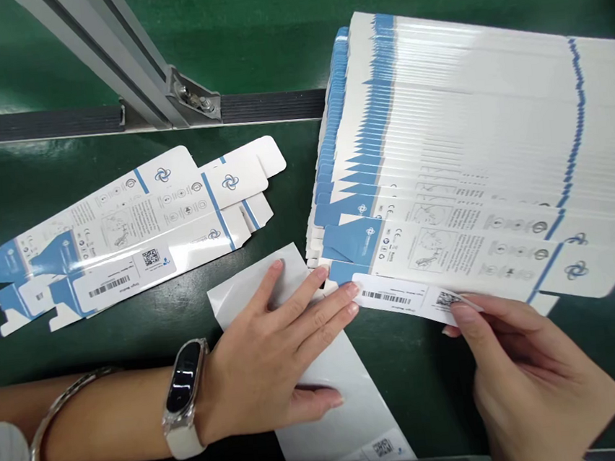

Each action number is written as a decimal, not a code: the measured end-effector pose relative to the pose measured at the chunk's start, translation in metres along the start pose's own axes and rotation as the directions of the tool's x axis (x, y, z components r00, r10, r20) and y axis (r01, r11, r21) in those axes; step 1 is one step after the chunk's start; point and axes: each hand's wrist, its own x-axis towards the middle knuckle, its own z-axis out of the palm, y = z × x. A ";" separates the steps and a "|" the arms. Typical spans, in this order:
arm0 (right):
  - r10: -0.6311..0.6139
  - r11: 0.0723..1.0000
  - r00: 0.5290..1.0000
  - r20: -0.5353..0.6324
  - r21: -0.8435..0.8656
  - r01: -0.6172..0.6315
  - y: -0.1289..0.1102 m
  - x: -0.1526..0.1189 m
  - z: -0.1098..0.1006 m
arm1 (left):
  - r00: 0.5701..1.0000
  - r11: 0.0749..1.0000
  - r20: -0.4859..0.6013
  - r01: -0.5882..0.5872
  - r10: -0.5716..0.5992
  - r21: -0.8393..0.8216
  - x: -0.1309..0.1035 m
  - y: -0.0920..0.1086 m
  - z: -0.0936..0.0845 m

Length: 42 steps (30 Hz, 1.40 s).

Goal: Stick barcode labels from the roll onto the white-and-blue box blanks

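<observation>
Between thumb and fingers, my right hand [532,368] pinches the right end of a white barcode label [393,297]. The label lies along the lower edge of the nearest flat carton [453,242], its right end lifted slightly. My left hand [290,333] lies flat with fingers spread over a sheet of label backing paper [345,393]. Its fingertips reach the label's left end and the carton's blue flap. One more label [385,446] sits at the bottom corner of the backing sheet. The nearest carton is the front one of a fanned stack of flat cartons [482,119].
To the left, a few flat cartons [185,206] overlap on the green table [268,278]; the front one bears a label [121,279]. Behind them a metal post [105,54] with a bracket [194,96] stands on a dark rail [268,107].
</observation>
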 end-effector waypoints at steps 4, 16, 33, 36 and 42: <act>0.010 0.998 1.000 0.005 -0.059 -0.010 -0.001 0.000 0.000 | 1.000 1.000 0.019 0.003 -0.003 0.013 0.002 0.001 -0.001; -0.176 0.957 0.984 -0.007 -0.236 0.169 -0.006 -0.003 0.005 | 1.000 1.000 0.025 0.000 0.000 0.008 0.001 0.002 -0.004; -0.476 0.414 0.657 0.584 -0.511 0.753 -0.001 -0.027 0.005 | 0.993 0.999 -0.113 -0.026 0.023 -0.024 -0.010 0.004 0.000; -0.415 0.421 0.773 0.479 -0.652 0.630 0.016 -0.023 -0.014 | 0.992 0.999 -0.116 -0.040 0.038 -0.017 -0.012 0.004 -0.001; -0.437 0.474 0.797 0.417 -0.646 0.598 0.011 -0.035 -0.009 | 0.989 0.999 -0.142 -0.046 0.046 0.000 -0.014 0.004 0.003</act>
